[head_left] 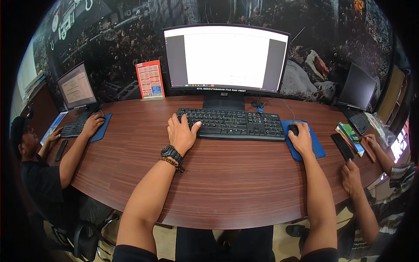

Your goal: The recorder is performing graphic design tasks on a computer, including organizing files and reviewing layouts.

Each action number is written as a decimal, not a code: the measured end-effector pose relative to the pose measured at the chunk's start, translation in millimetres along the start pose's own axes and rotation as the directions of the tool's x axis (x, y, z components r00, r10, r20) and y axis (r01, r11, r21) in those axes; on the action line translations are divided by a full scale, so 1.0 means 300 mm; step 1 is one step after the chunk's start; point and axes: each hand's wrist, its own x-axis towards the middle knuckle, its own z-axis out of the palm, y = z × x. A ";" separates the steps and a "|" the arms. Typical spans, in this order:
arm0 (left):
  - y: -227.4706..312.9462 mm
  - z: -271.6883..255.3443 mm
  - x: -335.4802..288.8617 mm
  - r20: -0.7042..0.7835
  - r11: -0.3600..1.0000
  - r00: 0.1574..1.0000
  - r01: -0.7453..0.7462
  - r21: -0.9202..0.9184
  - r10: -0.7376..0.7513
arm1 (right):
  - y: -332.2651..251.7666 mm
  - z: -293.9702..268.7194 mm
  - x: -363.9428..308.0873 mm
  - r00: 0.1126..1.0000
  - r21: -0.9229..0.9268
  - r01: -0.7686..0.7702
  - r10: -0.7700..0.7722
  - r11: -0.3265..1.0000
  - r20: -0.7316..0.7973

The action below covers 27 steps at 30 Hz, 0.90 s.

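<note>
I've got the left hand [181, 134] parked on the left end of the black keyboard [238, 124], thumb spread wide and the fingertips slightly apart on the keys. Taking the bare bit of brown desk [233, 183] between my forearms as the dial's centre, that hand sits at 10 o'clock and the keyboard at 12. The right hand [302, 140] is at 2 o'clock, curled over the black mouse [294, 129], thumb along its near side; can't really tell how the outer fingers sit. The mouse is on a blue mouse pad [317, 150], just beside the keyboard's right end. Left wrist has a black watch [171, 152] and a beaded bracelet [170, 162].

Big curved monitor [233, 56] at 12, beyond the keyboard, showing a mostly white page. Red desk calendar [149, 79] between 10 and 11.

I've got company too: a co-worker [41, 174] at 9 o'clock, hands at another keyboard [74, 128] and mouse pad. Round at 3 there's another person's hand [352, 179] by a black phone [342, 147], which lies next to some colourful leaflets [350, 136]. A dark-screened monitor [359, 86] stands at 2, well past my right hand.
</note>
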 end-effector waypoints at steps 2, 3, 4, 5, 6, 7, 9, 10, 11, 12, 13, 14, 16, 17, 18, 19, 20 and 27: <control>-0.003 -0.002 -0.001 0.006 1.000 1.000 0.005 0.005 -0.005 | -0.004 0.000 0.001 1.000 0.007 -0.005 0.004 1.000 0.022; -0.003 0.003 -0.002 -0.010 1.000 1.000 -0.009 0.006 0.009 | 0.002 0.003 0.003 1.000 0.008 -0.006 0.006 1.000 0.013; -0.003 0.006 -0.002 -0.026 1.000 0.999 -0.022 0.007 0.022 | 0.008 0.007 0.004 1.000 0.008 -0.008 0.008 1.000 0.004; -0.005 0.008 -0.001 -0.025 1.000 0.999 -0.023 0.006 0.023 | 0.014 0.011 0.006 1.000 0.007 -0.009 0.009 1.000 0.004; -0.003 0.005 -0.001 -0.024 1.000 0.999 -0.023 -0.001 0.023 | 0.021 0.015 0.007 1.000 0.011 0.015 -0.015 1.000 -0.020; -0.001 0.003 -0.001 -0.022 1.000 0.999 -0.024 -0.007 0.024 | 0.026 0.017 0.007 0.998 0.014 0.038 -0.038 0.999 -0.044; 0.001 0.003 -0.002 -0.023 1.000 0.999 -0.026 -0.010 0.026 | 0.031 0.018 0.006 0.999 0.012 0.026 -0.026 1.000 -0.045; 0.002 0.003 -0.003 -0.026 1.000 0.999 -0.026 -0.011 0.026 | 0.031 0.017 0.006 0.999 0.011 0.016 -0.015 1.000 -0.045; 0.003 0.003 -0.004 -0.025 0.999 0.999 -0.030 -0.015 0.030 | 0.030 0.016 0.005 0.999 0.007 0.013 -0.013 1.000 -0.048; 0.010 -0.001 -0.004 -0.015 0.999 1.000 -0.023 -0.047 0.022 | 0.031 0.012 0.003 0.999 0.007 0.006 -0.005 1.000 -0.049; 0.015 0.000 -0.004 -0.004 0.997 1.000 -0.016 -0.079 0.016 | 0.032 0.009 0.002 0.999 0.007 -0.002 0.003 1.000 -0.051; 0.017 0.008 -0.005 -0.002 0.996 1.000 -0.023 -0.087 0.023 | 0.038 0.010 0.002 0.998 -0.001 -0.008 0.008 1.000 -0.057; 0.003 0.011 -0.010 -0.025 1.000 1.000 -0.018 -0.025 0.017 | 0.023 0.018 0.004 0.998 0.005 -0.034 0.035 0.999 -0.058; -0.004 0.013 -0.010 0.005 0.999 1.000 -0.010 -0.048 0.010 | 0.019 0.015 0.004 0.998 0.004 -0.055 0.055 0.998 -0.038; -0.007 0.015 -0.010 0.005 0.999 1.000 -0.013 -0.050 0.013 | 0.015 0.013 0.003 0.998 0.003 -0.057 0.057 0.998 -0.041; -0.010 0.018 -0.011 0.016 0.998 1.000 0.002 -0.064 -0.001 | 0.012 0.011 0.002 0.998 0.008 -0.048 0.048 0.999 -0.033; -0.012 0.023 -0.010 0.028 0.997 1.000 0.017 -0.077 -0.015 | 0.012 0.010 0.002 0.999 0.013 -0.038 0.039 0.999 -0.026; -0.011 0.024 -0.005 0.055 0.996 0.998 0.012 -0.083 -0.007 | 0.015 0.005 0.003 0.999 0.023 -0.041 0.042 0.999 -0.035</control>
